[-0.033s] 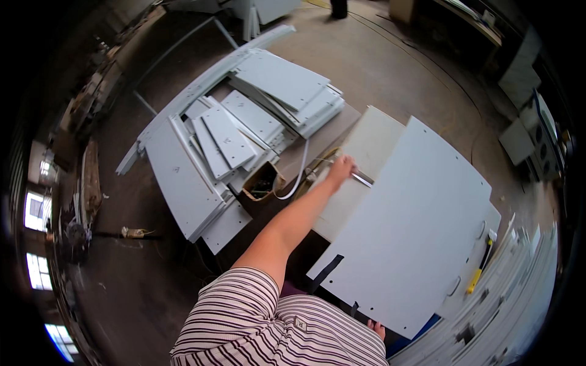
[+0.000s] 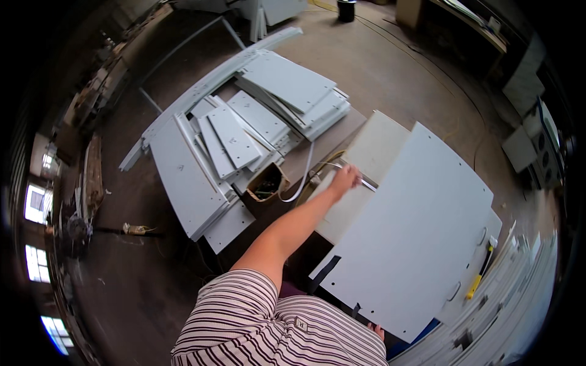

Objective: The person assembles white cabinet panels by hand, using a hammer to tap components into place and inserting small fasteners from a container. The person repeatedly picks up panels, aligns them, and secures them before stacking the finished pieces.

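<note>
My left hand (image 2: 346,181) reaches out over a pale board, its fingers closed around a thin white strip (image 2: 368,185). The strip runs from the fingers toward the far-left edge of a large white panel (image 2: 403,244). My right hand (image 2: 377,331) lies at the panel's near edge, mostly hidden, with only some fingertips showing; whether it grips the edge cannot be seen. The panel has small dark holes near its edges and lies partly over the pale board (image 2: 381,143). A loose white band (image 2: 303,177) curls on the brown surface left of my left hand.
Stacked white drilled panels (image 2: 281,79) lie at the left, beside an open box (image 2: 267,183) of small dark items. A yellow-and-black cutter (image 2: 479,277) rests at the right near two metal handles. Long white strips (image 2: 506,305) fill the lower right. A black bucket (image 2: 346,10) stands far off.
The view has shifted slightly, so the scene sits a little lower and to the right. My left hand stays on the strip, its wrist slightly turned. My right hand keeps its place.
</note>
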The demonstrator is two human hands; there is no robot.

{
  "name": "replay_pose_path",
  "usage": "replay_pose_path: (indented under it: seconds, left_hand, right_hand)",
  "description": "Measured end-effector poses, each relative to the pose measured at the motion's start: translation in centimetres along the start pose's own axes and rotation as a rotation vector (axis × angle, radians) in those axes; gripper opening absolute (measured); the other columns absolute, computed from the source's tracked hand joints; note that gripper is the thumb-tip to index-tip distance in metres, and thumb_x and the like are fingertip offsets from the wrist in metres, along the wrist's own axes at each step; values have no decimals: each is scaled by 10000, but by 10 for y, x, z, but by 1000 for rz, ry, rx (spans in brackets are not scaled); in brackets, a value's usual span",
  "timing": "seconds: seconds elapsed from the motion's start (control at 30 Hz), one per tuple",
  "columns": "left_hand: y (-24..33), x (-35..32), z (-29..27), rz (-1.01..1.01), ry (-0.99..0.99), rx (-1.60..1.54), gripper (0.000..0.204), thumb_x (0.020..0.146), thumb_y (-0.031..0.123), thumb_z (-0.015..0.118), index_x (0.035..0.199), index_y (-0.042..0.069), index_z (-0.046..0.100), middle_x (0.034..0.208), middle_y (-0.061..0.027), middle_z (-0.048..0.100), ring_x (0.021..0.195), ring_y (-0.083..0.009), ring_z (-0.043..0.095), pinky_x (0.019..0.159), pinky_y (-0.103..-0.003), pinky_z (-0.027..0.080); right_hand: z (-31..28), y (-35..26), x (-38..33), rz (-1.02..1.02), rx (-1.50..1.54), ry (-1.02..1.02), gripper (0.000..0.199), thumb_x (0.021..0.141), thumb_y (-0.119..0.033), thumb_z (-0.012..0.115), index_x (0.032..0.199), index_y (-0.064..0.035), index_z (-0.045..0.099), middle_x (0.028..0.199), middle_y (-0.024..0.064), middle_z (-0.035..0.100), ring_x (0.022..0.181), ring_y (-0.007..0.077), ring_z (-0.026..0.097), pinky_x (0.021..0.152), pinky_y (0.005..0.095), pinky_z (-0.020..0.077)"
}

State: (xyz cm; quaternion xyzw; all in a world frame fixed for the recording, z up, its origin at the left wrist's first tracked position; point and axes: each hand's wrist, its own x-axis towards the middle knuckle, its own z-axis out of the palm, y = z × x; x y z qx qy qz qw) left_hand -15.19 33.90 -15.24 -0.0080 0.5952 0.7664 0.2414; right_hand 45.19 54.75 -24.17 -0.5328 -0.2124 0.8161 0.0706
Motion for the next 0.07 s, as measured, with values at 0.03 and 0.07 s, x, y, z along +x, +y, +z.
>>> replay_pose_path:
  seconds: [0.03,0.07]
  left_hand:
    - [-6,-27,-10,-1,-9,75,234,988,325,511,1002,94,540,859,-25,622,760,-114,603,691,-268,495]
    - [-13,-61,-17,37,17,124,234,993,290,492,922,70,530,762,-38,611,655,-115,561,608,-269,464]
  right_hand:
    - [-43,24,30,-134,69,-105,383,949,-94,559,1314,-67,446,1282,106,555,1147,246,574,967,406,495]
    - [-34,20,45,-122,47,-137,383,949,-94,559,1314,-67,446,1282,106,555,1147,246,574,967,406,495]
